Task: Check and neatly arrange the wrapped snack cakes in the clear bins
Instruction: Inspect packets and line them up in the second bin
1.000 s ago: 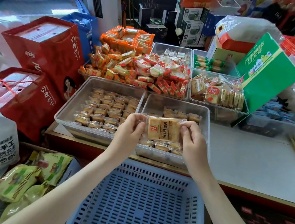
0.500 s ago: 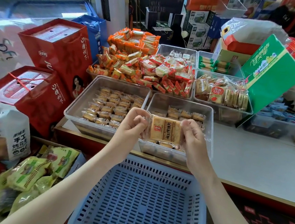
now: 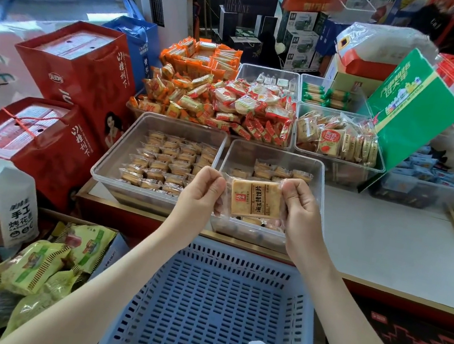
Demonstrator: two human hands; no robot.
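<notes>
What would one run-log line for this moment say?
phase: check | left hand: pinches cake | right hand: pinches cake | cake: held over right bin

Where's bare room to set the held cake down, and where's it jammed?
Free for the held cake: the white counter between the right front bin and the green box; that bin's far-left floor; the blue basket below the counter. Crowded: the left front bin, packed in rows; the snack heaps behind.

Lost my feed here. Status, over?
Left hand and right hand each pinch an end of one cake. Held up in front of right bin. Nothing blocking.
</notes>
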